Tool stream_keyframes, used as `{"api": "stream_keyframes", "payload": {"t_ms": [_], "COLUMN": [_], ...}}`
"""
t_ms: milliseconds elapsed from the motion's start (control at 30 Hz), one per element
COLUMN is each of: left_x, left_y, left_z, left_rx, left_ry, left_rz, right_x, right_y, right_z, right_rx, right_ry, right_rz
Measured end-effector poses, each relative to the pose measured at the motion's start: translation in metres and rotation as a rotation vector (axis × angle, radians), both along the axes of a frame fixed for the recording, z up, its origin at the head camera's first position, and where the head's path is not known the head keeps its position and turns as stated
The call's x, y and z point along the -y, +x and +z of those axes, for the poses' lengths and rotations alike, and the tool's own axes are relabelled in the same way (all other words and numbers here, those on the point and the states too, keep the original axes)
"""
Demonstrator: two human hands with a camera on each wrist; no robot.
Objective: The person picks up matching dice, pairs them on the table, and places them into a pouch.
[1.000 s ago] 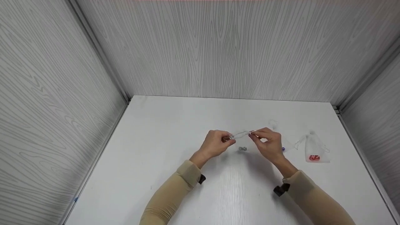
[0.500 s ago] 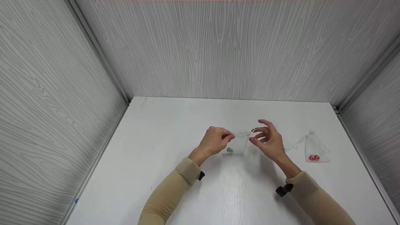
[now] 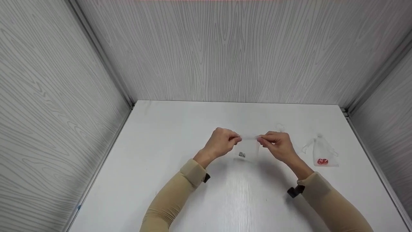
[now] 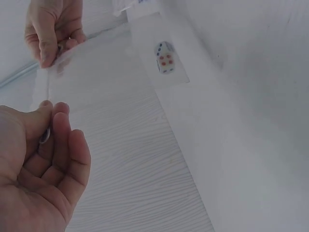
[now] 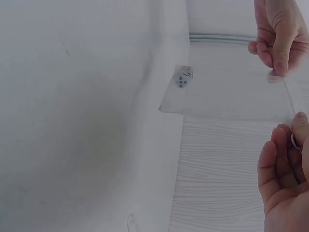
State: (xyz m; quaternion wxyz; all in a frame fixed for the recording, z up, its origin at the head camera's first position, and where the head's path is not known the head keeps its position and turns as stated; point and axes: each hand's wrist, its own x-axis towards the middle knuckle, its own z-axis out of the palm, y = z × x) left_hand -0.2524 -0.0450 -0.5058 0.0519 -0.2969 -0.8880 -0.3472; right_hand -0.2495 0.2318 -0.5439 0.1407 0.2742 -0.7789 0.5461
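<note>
A sheer drawstring pouch (image 3: 251,149) hangs spread between my two hands, its mouth edge uppermost. White dice (image 3: 242,154) with blue and red dots lie at its bottom, plain in the left wrist view as dice (image 4: 164,58) behind the mesh. My left hand (image 3: 222,142) pinches one top corner of the pouch between thumb and fingers. At the opposite corner, my right hand (image 3: 277,145) pinches the same edge. In the right wrist view, the taut pouch (image 5: 231,87) stretches away from both hands, and a bit of cord shows at the right fingers.
Right of my right hand, another sheer pouch (image 3: 325,148) lies on the white table (image 3: 154,135) with red dice (image 3: 323,161) inside. A thin cord loop (image 3: 280,127) shows just beyond that hand. Wood-grain panels (image 3: 212,51) wall the table at the back and both sides.
My right fingers spread open half a second ago and now pinch the pouch's corner again. The drawn-out cords between the hands have given way to a straight, flattened mouth edge.
</note>
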Motion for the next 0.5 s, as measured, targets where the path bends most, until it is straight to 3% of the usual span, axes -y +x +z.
{"api": "stream_keyframes", "payload": {"t_ms": [133,300,500], "left_x": [0.004,0.015,0.028], "left_y": [0.0,-0.001,0.002], "left_z": [0.003,0.006,0.011], "left_rx": [0.015,-0.024,-0.031], "left_ry": [-0.027,-0.066,-0.063], "left_rz": [-0.019,-0.032,-0.026], "right_x": [-0.008,-0.025,-0.048], "right_y": [0.0,-0.001,0.002], "right_z": [0.004,0.011,0.021], "right_rx": [-0.061,-0.162,-0.238], "right_ry": [0.046,0.095,0.057], "right_rz": [0.031,0.063,-0.002]}}
